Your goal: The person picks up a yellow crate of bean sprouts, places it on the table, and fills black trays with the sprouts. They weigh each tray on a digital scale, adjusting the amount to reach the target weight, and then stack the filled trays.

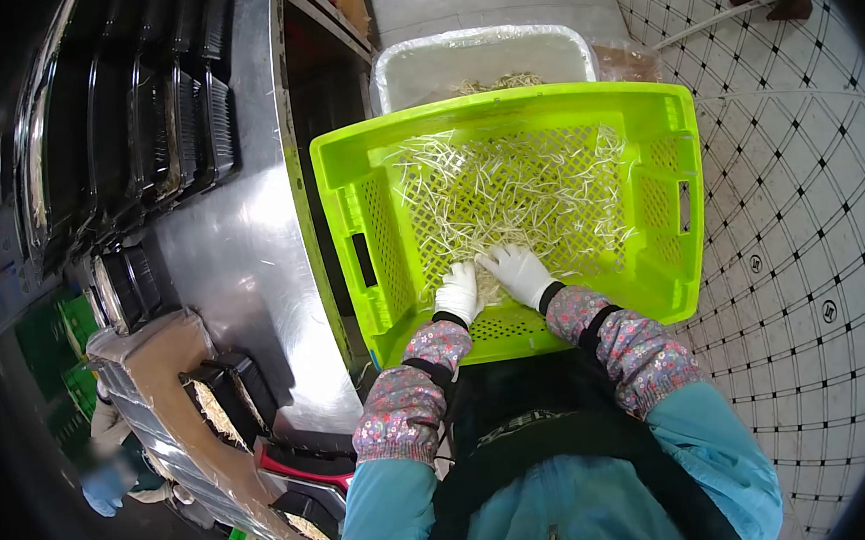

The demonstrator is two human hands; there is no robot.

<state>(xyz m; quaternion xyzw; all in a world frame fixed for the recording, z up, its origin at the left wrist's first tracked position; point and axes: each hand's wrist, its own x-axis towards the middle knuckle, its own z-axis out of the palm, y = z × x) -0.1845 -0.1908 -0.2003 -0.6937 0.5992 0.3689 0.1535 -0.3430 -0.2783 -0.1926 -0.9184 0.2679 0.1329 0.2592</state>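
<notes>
Pale bean sprouts (487,186) lie scattered over the mesh floor of a lime-green plastic crate (502,111), with a denser clump near my hands. Both my hands wear white gloves and reach into the crate's near side. My left hand (457,293) has its fingers drawn together at the clump's left edge and looks closed on some sprouts, though the fingertips are partly hidden. Beside it on the right, my right hand (518,275) has its fingers stretched toward the left, slightly apart, touching the sprouts.
Behind the crate stands a plastic-lined white tub (486,58) with more sprouts. A steel table (240,243) on the left carries stacked black trays (131,120) and a cardboard box (154,380). Another person (114,443) is at the far left. Patterned flooring (778,196) lies right.
</notes>
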